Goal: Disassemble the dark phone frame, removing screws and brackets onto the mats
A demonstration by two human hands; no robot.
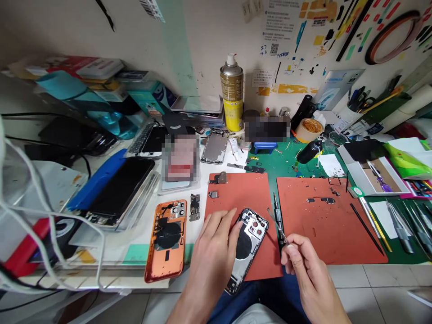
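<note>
In the head view, we are grasping the silver phone housing (245,245) along its left side with our left hand (214,252) and pinching a thin metal tool (280,227) in our right hand (306,267). The silver phone housing is lying aslant on the left red mat (236,193). A screwdriver (277,209) is lying just to its right, and an orange housing (166,245) is resting farther left on the worktop (137,235).

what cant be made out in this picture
All in the head view:
Silver phone housing: part of its left edge, covered by the left hand.
Thin metal tool: its near end, hidden by the right hand.
Pinkish pixelated patch: what lies beneath, blurred out.
Small wall label: print too small to read.
</note>
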